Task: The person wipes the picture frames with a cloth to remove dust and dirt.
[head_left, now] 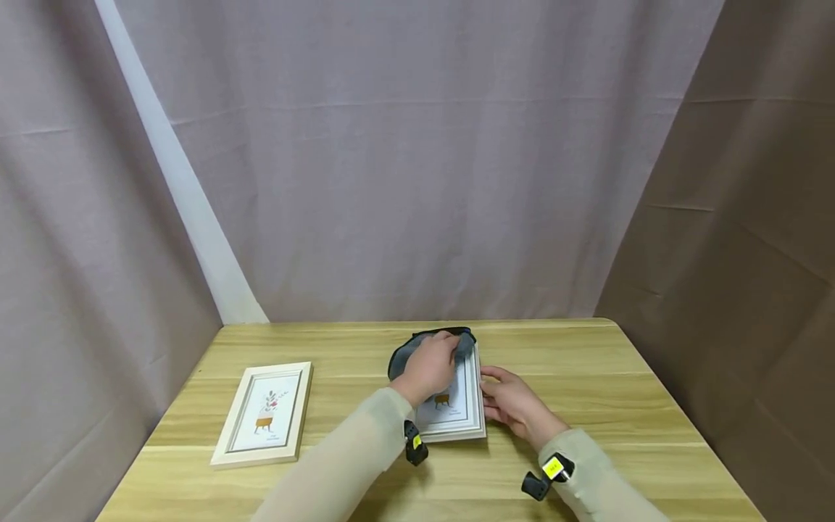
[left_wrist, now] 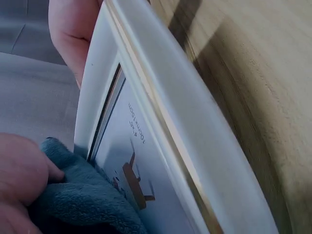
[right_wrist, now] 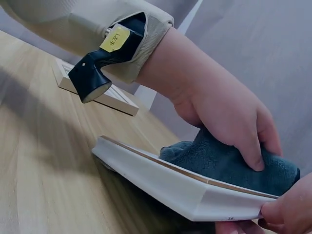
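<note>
A white picture frame (head_left: 451,436) with a printed card behind its front is slightly raised from the wooden table at the middle. My left hand (head_left: 433,367) holds a grey-blue cloth (head_left: 401,358) bunched against the picture's face, close to the frame's upper right corner. In the right wrist view, the fingers and thumb of that hand press into the cloth (right_wrist: 226,163). My right hand (head_left: 518,407) grips the frame's right side, its thumb at the edge and other fingers underneath. Cloth and left hand hide the upper part of the picture.
A second, cream-coloured picture frame (head_left: 222,457) lies face up on the left of the table (head_left: 574,362). Grey curtains (head_left: 417,181) hang behind the table and at both sides. Each wrist carries a black camera mount with a yellow label.
</note>
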Demonstrator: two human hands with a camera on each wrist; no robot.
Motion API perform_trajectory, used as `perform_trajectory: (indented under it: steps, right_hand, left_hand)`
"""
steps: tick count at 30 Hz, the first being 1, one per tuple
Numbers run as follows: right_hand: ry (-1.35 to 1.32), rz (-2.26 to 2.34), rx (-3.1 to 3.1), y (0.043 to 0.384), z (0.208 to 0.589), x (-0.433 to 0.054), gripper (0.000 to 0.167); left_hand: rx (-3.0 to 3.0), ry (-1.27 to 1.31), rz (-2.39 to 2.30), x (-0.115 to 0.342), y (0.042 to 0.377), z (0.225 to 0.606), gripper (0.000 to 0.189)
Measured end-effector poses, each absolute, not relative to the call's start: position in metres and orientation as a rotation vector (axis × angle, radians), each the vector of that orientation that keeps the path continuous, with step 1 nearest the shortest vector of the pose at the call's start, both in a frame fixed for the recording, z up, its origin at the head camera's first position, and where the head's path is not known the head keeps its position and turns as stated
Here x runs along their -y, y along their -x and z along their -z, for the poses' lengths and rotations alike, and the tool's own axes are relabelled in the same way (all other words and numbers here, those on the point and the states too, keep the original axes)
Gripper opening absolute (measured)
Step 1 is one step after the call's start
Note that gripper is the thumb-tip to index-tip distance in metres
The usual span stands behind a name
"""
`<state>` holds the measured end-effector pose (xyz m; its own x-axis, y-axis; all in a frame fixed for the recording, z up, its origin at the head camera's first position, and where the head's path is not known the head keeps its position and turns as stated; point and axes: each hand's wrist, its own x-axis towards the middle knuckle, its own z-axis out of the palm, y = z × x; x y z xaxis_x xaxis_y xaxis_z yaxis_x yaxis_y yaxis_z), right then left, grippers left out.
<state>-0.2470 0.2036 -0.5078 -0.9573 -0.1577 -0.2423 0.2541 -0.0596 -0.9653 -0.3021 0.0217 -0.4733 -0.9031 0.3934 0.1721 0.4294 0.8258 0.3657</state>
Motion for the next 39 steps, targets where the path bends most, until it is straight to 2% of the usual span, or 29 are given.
perform_trajectory:
  steps: [15,21,28,39]
  right_hand:
    - [-0.178,2.063,-1.97,0.253,0.5,-0.204,0.048]
    - [-0.176,2.043,-1.979,0.251,0.502,-0.205,0.05]
    - [-0.132,2.062,-1.939,0.253,0.502,-0.205,0.05]
    - [-0.14,2.098,-1.903,0.25,0.502,-0.201,0.045]
  left_hand:
    - [3.042,0.769,0.67,-0.021,0.294,0.47,0.042]
    - [3.031,0.851,0.6,-0.019,0.283,0.467,0.04]
    - [3.028,0.833,0.517,-0.014,0.271,0.462,0.041]
    - [3.017,0.925,0.467,-0.001,0.247,0.454,0.042]
